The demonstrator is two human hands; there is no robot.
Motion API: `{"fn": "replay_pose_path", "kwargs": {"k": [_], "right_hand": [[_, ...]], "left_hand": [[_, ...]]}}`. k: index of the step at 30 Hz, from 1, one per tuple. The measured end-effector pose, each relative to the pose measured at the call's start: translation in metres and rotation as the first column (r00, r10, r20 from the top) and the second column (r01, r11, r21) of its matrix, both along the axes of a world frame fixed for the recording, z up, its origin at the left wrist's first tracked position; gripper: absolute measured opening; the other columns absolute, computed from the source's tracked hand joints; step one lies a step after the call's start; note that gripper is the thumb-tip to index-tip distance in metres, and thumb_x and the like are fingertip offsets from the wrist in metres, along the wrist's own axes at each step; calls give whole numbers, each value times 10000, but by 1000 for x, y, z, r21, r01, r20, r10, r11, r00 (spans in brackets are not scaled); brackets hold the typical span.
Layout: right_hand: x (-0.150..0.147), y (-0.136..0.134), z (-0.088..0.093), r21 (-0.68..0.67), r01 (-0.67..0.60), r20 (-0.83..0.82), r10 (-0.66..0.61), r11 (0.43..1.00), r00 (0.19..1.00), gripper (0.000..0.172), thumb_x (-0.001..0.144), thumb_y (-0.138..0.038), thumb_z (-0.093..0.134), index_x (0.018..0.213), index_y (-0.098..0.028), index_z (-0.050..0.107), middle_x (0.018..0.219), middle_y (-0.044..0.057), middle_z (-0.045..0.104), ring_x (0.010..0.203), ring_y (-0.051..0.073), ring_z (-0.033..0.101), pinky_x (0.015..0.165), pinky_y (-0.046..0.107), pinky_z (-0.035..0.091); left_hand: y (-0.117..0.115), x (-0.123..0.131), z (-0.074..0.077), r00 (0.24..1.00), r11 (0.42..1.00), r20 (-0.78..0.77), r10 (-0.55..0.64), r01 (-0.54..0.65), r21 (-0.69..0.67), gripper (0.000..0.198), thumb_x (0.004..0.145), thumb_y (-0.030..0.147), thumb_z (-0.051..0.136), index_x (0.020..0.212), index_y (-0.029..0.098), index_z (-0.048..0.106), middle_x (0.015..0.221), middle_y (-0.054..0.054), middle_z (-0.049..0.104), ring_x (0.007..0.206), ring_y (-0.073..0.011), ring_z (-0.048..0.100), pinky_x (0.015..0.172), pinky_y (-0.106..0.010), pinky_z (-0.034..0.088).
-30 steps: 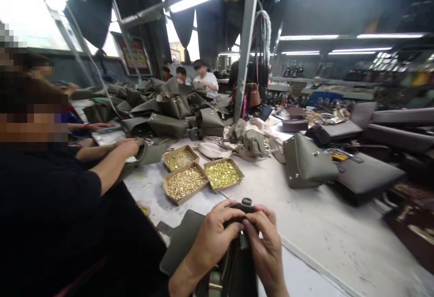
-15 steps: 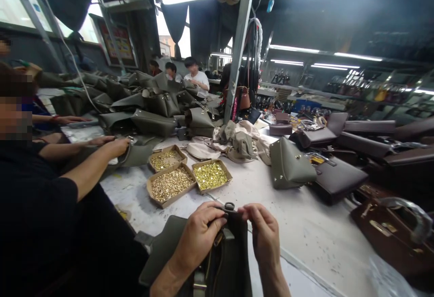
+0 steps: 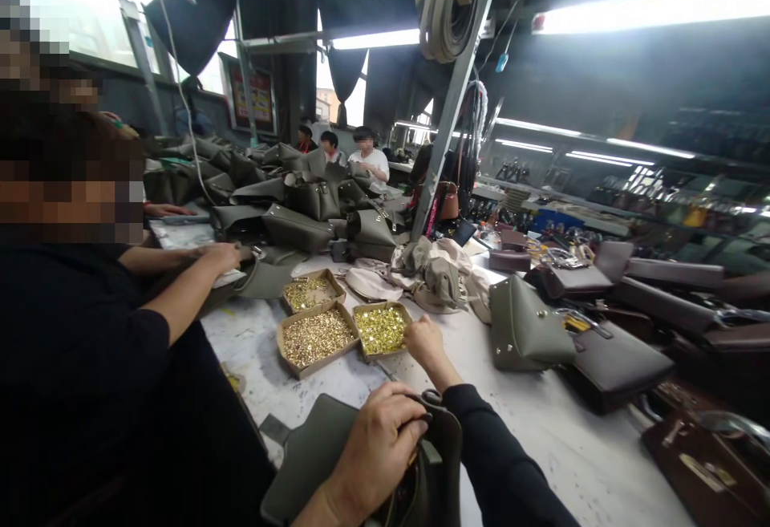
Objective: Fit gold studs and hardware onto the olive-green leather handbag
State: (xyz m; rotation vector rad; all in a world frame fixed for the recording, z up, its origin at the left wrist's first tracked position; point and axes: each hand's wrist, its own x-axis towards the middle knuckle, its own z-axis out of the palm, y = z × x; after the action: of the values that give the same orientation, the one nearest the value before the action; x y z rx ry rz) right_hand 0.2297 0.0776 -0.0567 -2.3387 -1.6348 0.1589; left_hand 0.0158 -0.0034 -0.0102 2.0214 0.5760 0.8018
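Observation:
My left hand [image 3: 385, 435] is closed on the upper edge of an olive-green handbag [image 3: 313, 451], which lies close in front of me with its flap spread to the left. A small loop of the same colour shows just beyond my left fingertips. My right hand [image 3: 426, 344] reaches out over the table to the right edge of a shallow cardboard box [image 3: 385, 355] of shiny yellow-gold metal pieces. Its fingers are curled together, and whatever they pinch is hidden. Beside that box stands another cardboard box [image 3: 328, 363] full of small copper-gold pieces, with a third behind.
At left, a co-worker in a dark top [image 3: 78, 334] handles an olive piece. Behind the boxes are piled olive bags [image 3: 301, 226] and beige cloth pieces [image 3: 442, 274]. An olive bag [image 3: 529, 322] and dark brown bags [image 3: 622, 362] fill the right side. A metal post [image 3: 460, 102] rises beyond.
My right hand has left the handbag's edge and moved forward to the box of yellow-gold pieces. My left hand keeps its grip on the bag. The view has shifted slightly left.

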Motion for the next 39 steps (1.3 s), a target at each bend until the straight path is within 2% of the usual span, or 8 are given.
{"fn": "replay_pose_path", "kwargs": {"k": [5, 11, 15, 21, 25, 28, 35, 39], "right_hand": [[-8, 17, -13, -109, 1, 116, 12, 994, 993, 201, 985, -340, 655, 1009, -146, 703, 1117, 87, 714, 1062, 221, 672, 977, 440, 533], [-4, 11, -26, -40, 37, 111, -32, 999, 993, 166, 983, -302, 643, 963, -151, 709, 1022, 58, 731, 1038, 220, 672, 958, 436, 521], [1, 4, -32, 79, 101, 10, -102, 992, 995, 112, 900, -204, 643, 882, -187, 752, 892, 76, 761, 959, 240, 684, 851, 344, 484], [7, 1, -29, 284, 233, -298, -145, 930, 943, 143, 847, -303, 595, 794, -223, 701, 784, 29, 745, 772, 204, 675, 688, 268, 438], [6, -2, -15, 412, 339, -543, -71, 846, 837, 236, 830, -438, 589, 782, -208, 611, 738, 25, 700, 720, 193, 646, 660, 275, 468], [2, -17, -5, 445, 423, -717, 30, 789, 697, 356, 808, -560, 611, 846, -207, 589, 700, 5, 681, 665, 180, 652, 581, 261, 486], [-9, -103, 10, 388, 657, -915, 185, 647, 358, 453, 711, -595, 800, 805, -171, 669, 720, 31, 711, 663, 172, 692, 627, 285, 565], [-31, -155, 23, 367, 727, -930, 242, 581, 276, 369, 721, -475, 863, 906, -187, 727, 822, 30, 743, 761, 181, 714, 728, 310, 592]], "left_hand": [[0, -1, -3, 999, 999, -19, 32, -33, -19, 198, 839, 56, 671, 846, 218, 785, 1023, -56, 756, 1091, -226, 668, 985, -351, 524], [1, 2, -5, 999, 998, 10, 50, -49, -34, 210, 823, 53, 668, 832, 227, 786, 1022, -53, 738, 1040, -218, 682, 954, -343, 544], [1, 4, -5, 999, 999, 6, 40, -40, -22, 215, 818, 47, 671, 817, 230, 784, 995, -56, 750, 1066, -237, 678, 961, -367, 548], [1, 4, -6, 999, 999, -3, 51, -51, -14, 216, 825, 43, 669, 823, 225, 785, 994, -60, 757, 1079, -237, 681, 962, -363, 550], [1, 3, -6, 998, 998, 4, 59, -59, -26, 202, 840, 69, 664, 839, 226, 791, 1042, -64, 749, 1046, -225, 701, 953, -348, 563], [4, 3, -8, 998, 997, 9, 62, -61, -42, 179, 857, 108, 660, 847, 230, 791, 1056, -64, 746, 1051, -225, 704, 962, -352, 567], [12, 3, -14, 998, 998, 21, 65, -64, -28, 146, 896, 200, 644, 887, 228, 787, 1096, -71, 733, 1072, -226, 695, 1013, -392, 555], [13, 4, -13, 998, 997, 0, 70, -70, -20, 148, 904, 246, 641, 887, 226, 787, 1105, -76, 725, 1084, -233, 692, 1020, -404, 557]]}}
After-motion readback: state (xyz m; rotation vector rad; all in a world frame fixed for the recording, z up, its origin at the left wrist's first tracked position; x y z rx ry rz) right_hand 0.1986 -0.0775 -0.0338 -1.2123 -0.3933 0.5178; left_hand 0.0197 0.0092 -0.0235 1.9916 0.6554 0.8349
